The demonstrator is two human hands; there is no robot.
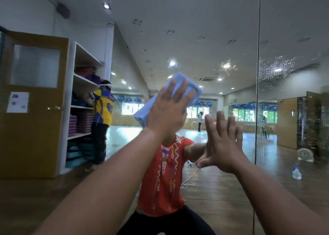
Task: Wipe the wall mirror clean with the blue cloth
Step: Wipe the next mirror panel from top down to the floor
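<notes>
Wall mirror [222, 38] glass fills most of the view and reflects a long studio with a wooden floor and ceiling lights. The left hand [167, 110] lies flat on the blue cloth [188, 87], fingers straight and slightly spread, pressing the folded cloth against the glass at about head height. The cloth sticks out past the fingertips at the upper right and past the heel of the hand at the lower left. Lower and to the right, well apart from the cloth, the right hand [224, 142] is laid palm-first on the bare mirror, fingers straight and close together, thumb stretched out sideways; it holds nothing.

Between the two forearms the glass shows the person's own reflection in a red patterned shirt [163, 172] (the cloth and left hand cover the head). Water droplets [274, 69] speckle the mirror up to the right, on both sides of a vertical seam [257, 92] between panels. Low on the right, what looks like a spray bottle [297, 172] stands on the floor, too blurred to be sure.

At the left edge stands a brown door [32, 128], and beside it a white shelf unit [78, 78] with stacked mats. Another person in a yellow-and-purple shirt [104, 106] stands at the shelves.
</notes>
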